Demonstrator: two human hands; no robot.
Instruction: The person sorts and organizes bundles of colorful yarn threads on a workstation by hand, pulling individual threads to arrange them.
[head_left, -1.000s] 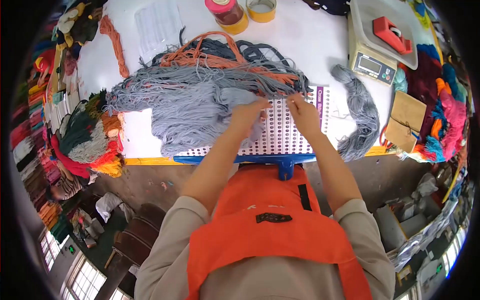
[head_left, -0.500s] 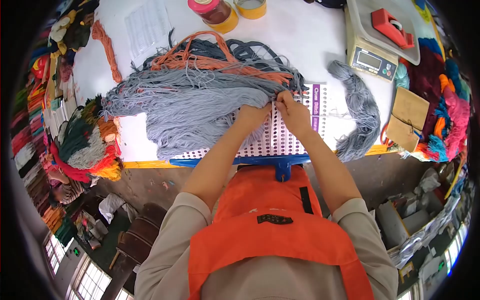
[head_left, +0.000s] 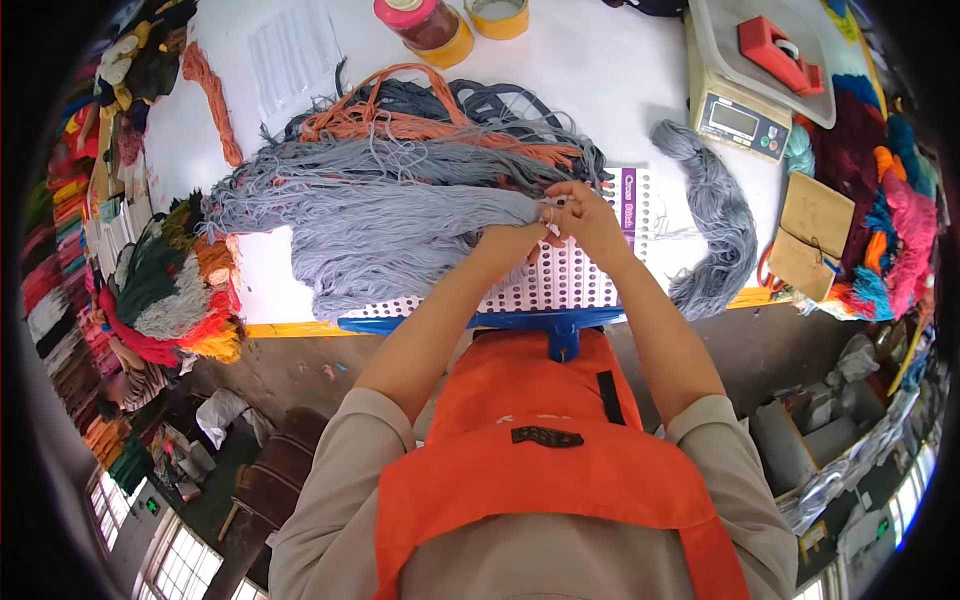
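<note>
Pale grey thread (head_left: 400,235) lies across the perforated card (head_left: 575,275), the left hand (head_left: 512,246) at its right end with bent fingers whose grip I cannot tell, the right hand (head_left: 590,222) pinching strands there with nearly closed fingertips, orange thread (head_left: 385,108) beyond, and a pink-lidded jar (head_left: 428,22) farther off.

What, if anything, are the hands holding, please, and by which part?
The left hand and right hand appear to hold the pale grey yarn by its end, over the perforated card.
</note>
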